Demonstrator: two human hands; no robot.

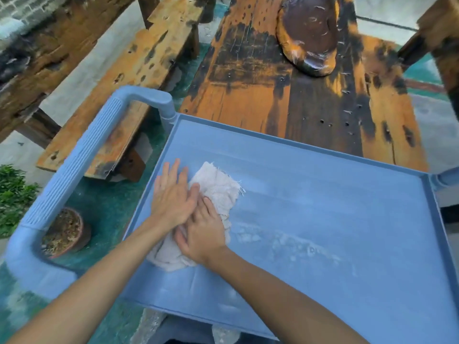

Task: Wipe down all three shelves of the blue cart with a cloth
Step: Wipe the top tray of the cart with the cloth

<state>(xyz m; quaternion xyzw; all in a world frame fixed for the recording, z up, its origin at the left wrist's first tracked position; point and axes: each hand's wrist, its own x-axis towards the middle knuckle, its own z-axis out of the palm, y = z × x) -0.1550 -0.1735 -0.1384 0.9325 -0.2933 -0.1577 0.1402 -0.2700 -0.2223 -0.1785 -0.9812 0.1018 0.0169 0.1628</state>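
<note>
- Terracotta pot stands on the green floor at the near left, below the cart's ribbed handle; one pot, one handle.
- Wooden bench lies beyond the handle at the far left; a wooden table butts against the cart's far rim.
- Left hand lies flat with straight fingers, partly on the cloth and partly on the bare shelf.
- Right hand lies just beside it and overlaps it, palm down on the cloth; whether its fingers bunch the fabric I cannot tell.
- One cloth, rumpled, sits at the left of the top shelf under both hands.
- Pale dusty smears remain to the right of the hands, so this shelf looks only partly wiped.
- Risks, as I judge: the bunched cloth may skip the corners along the rim, and hard pushing may roll the cart.
- Only one of the three shelves is in view; the lower two are hidden.
</note>
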